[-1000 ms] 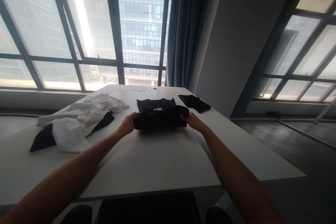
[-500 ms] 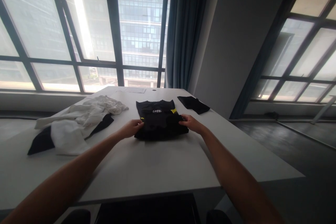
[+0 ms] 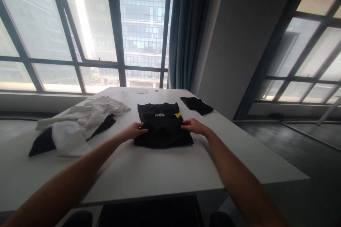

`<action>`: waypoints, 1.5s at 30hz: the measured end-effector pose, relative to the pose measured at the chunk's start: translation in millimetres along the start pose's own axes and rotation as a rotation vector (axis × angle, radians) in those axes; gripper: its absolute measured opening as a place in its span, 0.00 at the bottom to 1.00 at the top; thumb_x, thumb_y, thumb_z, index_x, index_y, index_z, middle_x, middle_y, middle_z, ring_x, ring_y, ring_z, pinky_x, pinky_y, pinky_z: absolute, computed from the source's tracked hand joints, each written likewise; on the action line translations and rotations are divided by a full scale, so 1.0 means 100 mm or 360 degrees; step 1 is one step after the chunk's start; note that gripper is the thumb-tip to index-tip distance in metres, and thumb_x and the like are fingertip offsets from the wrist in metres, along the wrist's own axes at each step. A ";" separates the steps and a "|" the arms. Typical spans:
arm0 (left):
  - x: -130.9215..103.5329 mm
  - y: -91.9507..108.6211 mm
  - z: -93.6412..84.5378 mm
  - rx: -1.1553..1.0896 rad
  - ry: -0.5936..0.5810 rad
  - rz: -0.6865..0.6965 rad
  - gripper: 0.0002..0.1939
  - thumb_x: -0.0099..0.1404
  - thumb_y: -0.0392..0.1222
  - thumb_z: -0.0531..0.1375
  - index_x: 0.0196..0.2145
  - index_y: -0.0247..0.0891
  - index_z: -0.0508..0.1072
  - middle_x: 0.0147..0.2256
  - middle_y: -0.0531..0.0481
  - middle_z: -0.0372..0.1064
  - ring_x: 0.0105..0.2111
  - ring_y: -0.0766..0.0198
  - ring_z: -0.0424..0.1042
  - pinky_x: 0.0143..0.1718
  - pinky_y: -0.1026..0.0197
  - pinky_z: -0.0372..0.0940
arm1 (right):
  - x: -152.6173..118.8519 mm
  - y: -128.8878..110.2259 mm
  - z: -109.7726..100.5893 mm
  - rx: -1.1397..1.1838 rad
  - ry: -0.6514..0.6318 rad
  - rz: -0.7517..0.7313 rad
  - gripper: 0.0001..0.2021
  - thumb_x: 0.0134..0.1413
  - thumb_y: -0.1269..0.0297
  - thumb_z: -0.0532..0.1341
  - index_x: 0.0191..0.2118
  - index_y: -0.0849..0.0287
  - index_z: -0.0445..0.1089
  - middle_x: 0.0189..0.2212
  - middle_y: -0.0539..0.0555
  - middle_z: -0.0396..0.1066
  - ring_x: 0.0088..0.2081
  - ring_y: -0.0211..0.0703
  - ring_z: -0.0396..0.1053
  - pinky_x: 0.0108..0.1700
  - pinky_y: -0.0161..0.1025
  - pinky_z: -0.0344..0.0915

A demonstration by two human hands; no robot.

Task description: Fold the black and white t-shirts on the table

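Note:
A black T-shirt (image 3: 163, 133) with white lettering and yellow patches at its sides lies partly folded on the white table in front of me. My left hand (image 3: 134, 130) pinches its left edge, the thumb lying on top of the cloth. At the opposite edge, my right hand (image 3: 192, 126) grips the fabric between thumb and fingers, just below the yellow patch. The fingertips under the cloth are hidden on both sides.
A rumpled heap of white clothing (image 3: 87, 115) with dark cloth under it lies on the left of the table (image 3: 160, 175). A folded black garment (image 3: 197, 105) rests at the back right. Papers (image 3: 137, 91) lie near the far edge, before the windows.
The shirt's near part has come down flatter and closer to me, and its lettering shows more plainly. Both hands have shifted slightly towards me with the cloth.

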State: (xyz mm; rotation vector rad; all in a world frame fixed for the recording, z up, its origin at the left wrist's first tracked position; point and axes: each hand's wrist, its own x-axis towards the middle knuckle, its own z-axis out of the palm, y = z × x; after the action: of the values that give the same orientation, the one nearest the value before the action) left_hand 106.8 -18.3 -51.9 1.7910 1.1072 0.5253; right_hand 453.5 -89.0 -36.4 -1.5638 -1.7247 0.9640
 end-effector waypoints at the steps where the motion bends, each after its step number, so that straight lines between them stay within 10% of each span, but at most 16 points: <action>1: 0.00 0.01 0.00 -0.0075 0.0020 0.0046 0.22 0.47 0.54 0.70 0.32 0.32 0.75 0.21 0.52 0.68 0.20 0.66 0.66 0.18 0.66 0.56 | 0.00 0.01 -0.02 0.0014 0.0004 0.0002 0.19 0.48 0.49 0.68 0.36 0.62 0.74 0.30 0.53 0.74 0.31 0.40 0.70 0.33 0.37 0.68; 8: -0.08 0.11 -0.24 -0.0787 -0.0104 0.0117 0.09 0.49 0.38 0.66 0.25 0.34 0.69 0.22 0.54 0.66 0.22 0.69 0.68 0.24 0.66 0.66 | -0.06 0.07 -0.20 0.0461 0.0095 -0.0186 0.30 0.48 0.35 0.62 0.36 0.62 0.73 0.33 0.54 0.74 0.37 0.42 0.72 0.43 0.40 0.69; 21: -0.06 0.06 -0.33 -0.0672 -0.0163 0.0210 0.09 0.49 0.37 0.67 0.29 0.32 0.73 0.27 0.49 0.72 0.27 0.64 0.73 0.29 0.62 0.69 | -0.10 0.06 -0.23 0.0786 0.0144 -0.0156 0.24 0.43 0.41 0.68 0.27 0.60 0.68 0.20 0.49 0.67 0.22 0.37 0.65 0.25 0.35 0.65; 29: 0.19 -0.06 -0.20 -0.0582 0.0299 0.0354 0.20 0.51 0.50 0.66 0.37 0.33 0.73 0.29 0.49 0.72 0.28 0.61 0.72 0.30 0.61 0.66 | 0.21 0.21 -0.08 0.0263 0.0976 -0.0270 0.21 0.45 0.47 0.69 0.36 0.60 0.71 0.39 0.58 0.74 0.42 0.48 0.74 0.48 0.45 0.69; 33: 0.29 -0.23 -0.18 0.0136 0.0553 0.0327 0.18 0.49 0.52 0.66 0.34 0.37 0.74 0.27 0.49 0.73 0.30 0.57 0.72 0.31 0.59 0.65 | 0.26 0.23 0.10 -0.0321 0.0788 -0.0140 0.26 0.51 0.52 0.66 0.54 0.60 0.67 0.56 0.65 0.65 0.50 0.50 0.71 0.52 0.45 0.66; 45: 0.36 -0.26 -0.07 0.0541 0.0694 0.0574 0.19 0.64 0.48 0.52 0.45 0.35 0.73 0.36 0.45 0.76 0.39 0.53 0.73 0.43 0.56 0.65 | 0.20 0.17 0.08 -0.0653 0.0517 0.0079 0.20 0.42 0.71 0.67 0.46 0.62 0.74 0.27 0.49 0.69 0.30 0.38 0.67 0.35 0.34 0.63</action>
State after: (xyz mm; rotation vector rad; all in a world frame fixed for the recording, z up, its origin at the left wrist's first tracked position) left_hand 107.9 20.3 -75.2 2.2607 1.2210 1.0311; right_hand 454.0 -69.0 -56.1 -1.9038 -1.7224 0.3561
